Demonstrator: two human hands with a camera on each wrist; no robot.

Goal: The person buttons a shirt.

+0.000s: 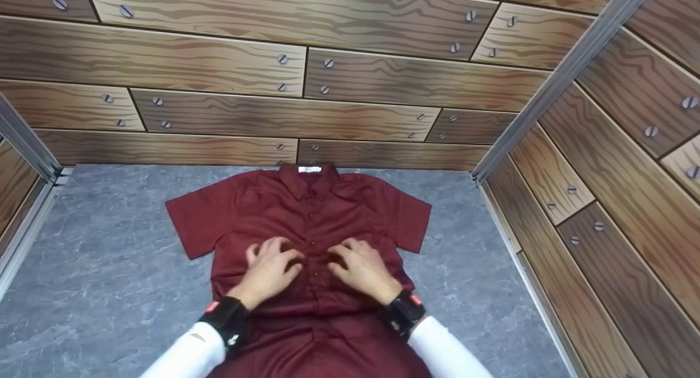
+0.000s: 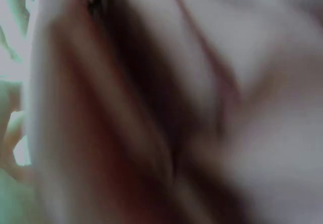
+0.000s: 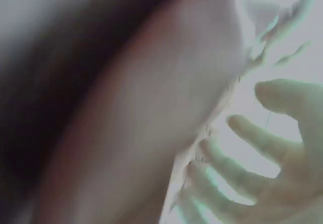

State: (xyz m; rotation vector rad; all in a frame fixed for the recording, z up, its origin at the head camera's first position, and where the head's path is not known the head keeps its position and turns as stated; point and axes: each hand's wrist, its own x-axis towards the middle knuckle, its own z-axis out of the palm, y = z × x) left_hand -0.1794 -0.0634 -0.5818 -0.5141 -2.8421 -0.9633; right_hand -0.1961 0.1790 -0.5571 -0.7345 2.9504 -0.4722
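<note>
A dark red short-sleeved button-up shirt (image 1: 273, 203) lies front side up, its collar towards the back wall and both sleeves spread outwards. A white label (image 1: 310, 169) shows inside the collar. Over the left half of the chest is my left hand (image 1: 272, 267), fingers spread and slightly bent. My right hand (image 1: 363, 268) mirrors it across the button placket (image 1: 313, 243), with fingers loosely bent. Neither hand holds anything; whether the fingertips touch the cloth is unclear. Blurred skin fills much of both wrist views, and spread fingers (image 3: 252, 178) appear in the right wrist view.
The shirt lies on a grey marbled surface (image 1: 109, 230). Wood-patterned panels (image 1: 219, 55) stand behind it and at the right (image 1: 590, 230), with metal strips along the corners. The shirt's collar nearly meets the back panel. Its hem runs out of the head view's lower edge.
</note>
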